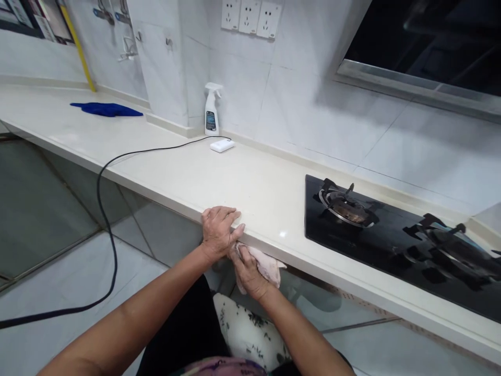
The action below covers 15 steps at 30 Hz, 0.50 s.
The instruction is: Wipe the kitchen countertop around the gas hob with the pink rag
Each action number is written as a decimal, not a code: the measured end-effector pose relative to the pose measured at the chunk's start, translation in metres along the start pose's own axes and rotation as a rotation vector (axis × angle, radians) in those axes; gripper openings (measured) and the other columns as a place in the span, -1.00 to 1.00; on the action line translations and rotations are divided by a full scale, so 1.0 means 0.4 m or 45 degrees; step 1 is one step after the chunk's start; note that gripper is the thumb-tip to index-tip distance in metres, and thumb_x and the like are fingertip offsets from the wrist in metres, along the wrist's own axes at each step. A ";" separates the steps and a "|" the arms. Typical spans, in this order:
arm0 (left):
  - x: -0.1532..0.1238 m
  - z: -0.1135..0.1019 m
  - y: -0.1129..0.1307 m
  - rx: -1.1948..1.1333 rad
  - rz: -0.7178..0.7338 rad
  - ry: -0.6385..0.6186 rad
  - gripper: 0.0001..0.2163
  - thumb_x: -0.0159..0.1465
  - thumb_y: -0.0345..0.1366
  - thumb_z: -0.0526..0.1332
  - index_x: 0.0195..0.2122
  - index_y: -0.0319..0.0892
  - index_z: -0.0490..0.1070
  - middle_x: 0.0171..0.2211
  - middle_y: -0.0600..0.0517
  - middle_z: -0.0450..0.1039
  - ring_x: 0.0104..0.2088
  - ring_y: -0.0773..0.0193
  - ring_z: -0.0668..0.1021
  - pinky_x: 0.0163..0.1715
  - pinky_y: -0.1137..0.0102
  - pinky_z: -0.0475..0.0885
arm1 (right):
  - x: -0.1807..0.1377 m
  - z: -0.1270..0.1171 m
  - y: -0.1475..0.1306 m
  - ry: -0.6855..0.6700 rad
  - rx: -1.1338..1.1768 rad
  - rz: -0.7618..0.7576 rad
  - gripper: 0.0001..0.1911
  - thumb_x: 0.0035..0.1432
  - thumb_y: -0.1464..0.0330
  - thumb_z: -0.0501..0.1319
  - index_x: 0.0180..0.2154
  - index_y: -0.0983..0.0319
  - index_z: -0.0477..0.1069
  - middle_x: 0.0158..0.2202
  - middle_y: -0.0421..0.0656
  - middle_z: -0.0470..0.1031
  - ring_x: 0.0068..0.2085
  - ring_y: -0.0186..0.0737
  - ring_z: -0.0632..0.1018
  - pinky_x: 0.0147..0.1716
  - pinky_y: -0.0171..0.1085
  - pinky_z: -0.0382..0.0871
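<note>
My left hand (pixel 219 230) rests on the front edge of the pale countertop (pixel 176 177), its fingers laid over the top and holding nothing. Just below that edge, my right hand (pixel 249 271) grips a pinkish-white cleaning cloth (pixel 269 267) against the cabinet front under the counter. Part of the cloth is hidden behind the fingers, and one corner sticks out to the right. The two hands are close together, the left one higher.
To the right, a black gas stove (pixel 376 235) is set into the counter. A white spray bottle (pixel 212 112) stands by the wall near a white power bank (pixel 222 145), whose black cable (pixel 105 177) hangs over the edge. A blue cloth (pixel 107 109) lies farther left.
</note>
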<state>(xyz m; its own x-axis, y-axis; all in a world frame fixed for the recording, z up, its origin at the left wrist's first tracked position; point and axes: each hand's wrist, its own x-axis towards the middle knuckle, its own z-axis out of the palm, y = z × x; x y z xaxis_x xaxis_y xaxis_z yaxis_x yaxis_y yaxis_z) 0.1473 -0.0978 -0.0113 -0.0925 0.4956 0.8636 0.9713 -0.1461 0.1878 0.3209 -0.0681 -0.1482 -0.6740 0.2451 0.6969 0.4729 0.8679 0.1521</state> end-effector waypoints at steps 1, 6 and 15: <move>0.000 -0.004 -0.002 0.000 0.007 -0.011 -0.69 0.42 -0.05 0.14 -0.10 -0.09 0.60 -0.08 -0.07 0.65 -0.03 -0.02 0.56 0.04 0.01 0.22 | -0.004 -0.011 0.013 -0.013 -0.016 -0.013 -0.41 0.34 0.55 0.05 0.32 0.07 0.35 0.23 -0.09 0.42 0.13 -0.09 0.48 0.23 -0.12 0.36; -0.004 -0.025 -0.024 -0.015 0.079 -0.100 -0.68 0.46 -0.06 0.13 0.01 -0.09 0.59 0.00 -0.08 0.64 0.02 0.00 0.56 0.07 0.04 0.26 | -0.090 -0.092 0.088 -0.010 -0.132 0.085 -0.48 0.33 0.48 0.16 0.23 -0.07 0.46 0.17 -0.16 0.50 0.08 -0.02 0.51 0.30 0.02 0.27; -0.058 -0.083 -0.048 0.002 0.185 -0.194 -0.59 0.43 -0.18 0.18 0.28 -0.09 0.36 0.30 -0.21 0.41 0.35 -0.10 0.38 0.36 -0.08 0.17 | -0.414 -0.398 0.346 -0.155 -0.205 0.550 -0.66 0.33 0.30 0.05 -0.22 0.17 0.62 -0.26 0.06 0.57 -0.27 0.07 0.59 -0.27 -0.02 0.53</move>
<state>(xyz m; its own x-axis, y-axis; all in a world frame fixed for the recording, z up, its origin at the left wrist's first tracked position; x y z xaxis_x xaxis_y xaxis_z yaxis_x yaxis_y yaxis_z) 0.1235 -0.1349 -0.0193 0.0823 0.5930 0.8010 0.9724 -0.2238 0.0658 0.5885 -0.0573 -0.1311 -0.4535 0.6258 0.6346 0.7998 0.5999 -0.0201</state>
